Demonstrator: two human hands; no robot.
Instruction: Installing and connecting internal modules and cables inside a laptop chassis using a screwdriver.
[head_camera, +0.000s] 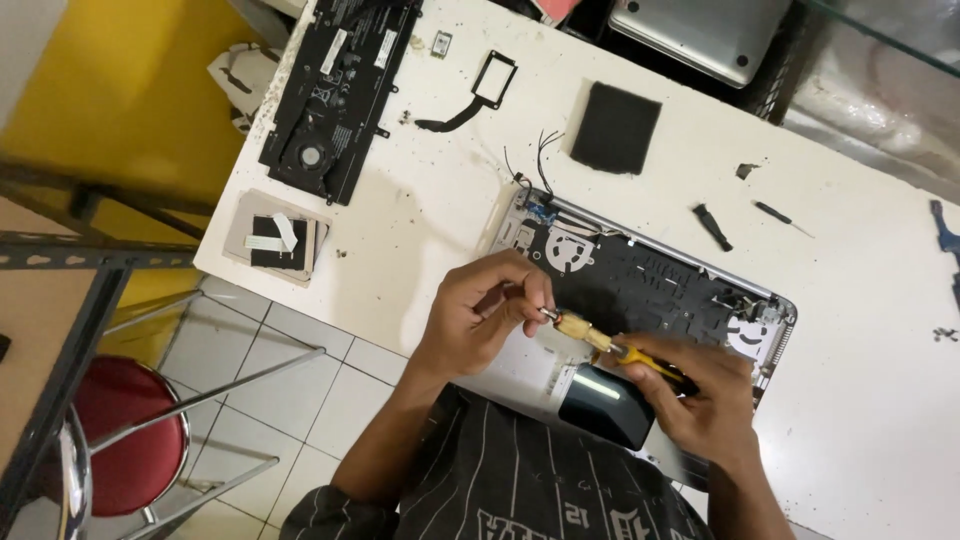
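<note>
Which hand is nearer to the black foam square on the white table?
Left. The left hand is below the black foam square, pinching the screwdriver tip. The right hand grips the handle farther down, near the table's front edge.

Yellow-handled screwdriver (640, 362), black battery (340, 85), white table (860, 300), red stool (125, 435), striped dark shirt (520, 480).

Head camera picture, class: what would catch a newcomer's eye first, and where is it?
At centre, the left hand pinches the metal tip of a yellow-handled screwdriver gripped by the right hand, above an opened silver laptop base on the white table. At upper left lies a removed black laptop panel with a fan; a red round stool stands at lower left.
</note>
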